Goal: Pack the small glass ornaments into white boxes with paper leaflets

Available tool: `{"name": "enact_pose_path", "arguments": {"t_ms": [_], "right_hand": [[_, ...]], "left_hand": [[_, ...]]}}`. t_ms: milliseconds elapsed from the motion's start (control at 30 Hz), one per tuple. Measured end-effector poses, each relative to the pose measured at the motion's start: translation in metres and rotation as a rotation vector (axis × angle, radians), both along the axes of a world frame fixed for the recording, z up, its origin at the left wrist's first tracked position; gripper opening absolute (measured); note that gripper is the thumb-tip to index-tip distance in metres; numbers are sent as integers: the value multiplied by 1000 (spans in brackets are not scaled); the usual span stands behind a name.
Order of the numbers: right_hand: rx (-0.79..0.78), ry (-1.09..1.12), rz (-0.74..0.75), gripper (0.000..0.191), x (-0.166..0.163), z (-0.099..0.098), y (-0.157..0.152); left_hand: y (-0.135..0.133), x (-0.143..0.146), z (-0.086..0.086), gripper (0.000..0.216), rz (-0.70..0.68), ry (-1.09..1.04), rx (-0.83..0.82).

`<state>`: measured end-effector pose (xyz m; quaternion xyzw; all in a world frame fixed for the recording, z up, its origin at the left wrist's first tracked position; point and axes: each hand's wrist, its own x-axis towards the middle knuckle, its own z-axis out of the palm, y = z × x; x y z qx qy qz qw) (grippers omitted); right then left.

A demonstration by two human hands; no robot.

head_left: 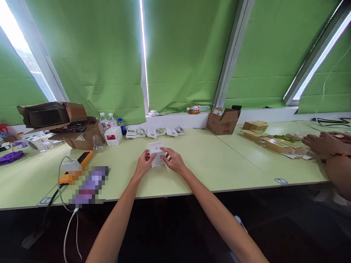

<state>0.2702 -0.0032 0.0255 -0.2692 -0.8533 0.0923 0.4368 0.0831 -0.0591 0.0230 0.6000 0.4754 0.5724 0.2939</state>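
Observation:
A small white packet [157, 151] with a hang hole and printed label is held over the pale green table [214, 164]. My left hand [144, 163] grips its left edge with the fingers curled. My right hand [173, 159] pinches its right side, thumb on top. Both forearms reach in from the bottom of the view. A row of similar small white packets [155, 132] lies farther back near the window sill.
Open cardboard boxes stand at the back left [82, 136] and back centre [222, 121]. Water bottles [107, 121] and a stack of white cartons [113, 136] sit nearby. An orange device with a cable [78, 165] lies at left. Another person's hands [322, 143] work at right beside flat tan boxes [276, 144].

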Motion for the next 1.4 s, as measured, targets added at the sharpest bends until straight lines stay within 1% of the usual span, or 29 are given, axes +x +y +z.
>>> {"name": "enact_pose_path", "arguments": {"t_ms": [100, 200, 267, 467, 600, 733, 833, 1400], "right_hand": [[1, -2, -4, 39, 0, 1, 0], [1, 0, -8, 38, 0, 1, 0], [3, 0, -12, 37, 0, 1, 1], [5, -5, -32, 36, 0, 0, 3], [4, -9, -40, 36, 0, 1, 2], [8, -11, -46, 37, -1, 0, 2], [14, -12, -51, 36, 0, 0, 2], [23, -25, -71, 36, -1, 0, 2]], "left_hand": [[-2, 1, -1, 58, 72, 108, 54], [-3, 1, -2, 68, 150, 173, 128], [-3, 0, -2, 71, 196, 219, 161], [-6, 0, -1, 59, 220, 384, 252], [-7, -1, -2, 50, 253, 451, 286], [-5, -1, -6, 40, 269, 456, 281], [-4, -1, -7, 36, 266, 447, 267], [-5, -1, -6, 32, 260, 424, 271]]}}
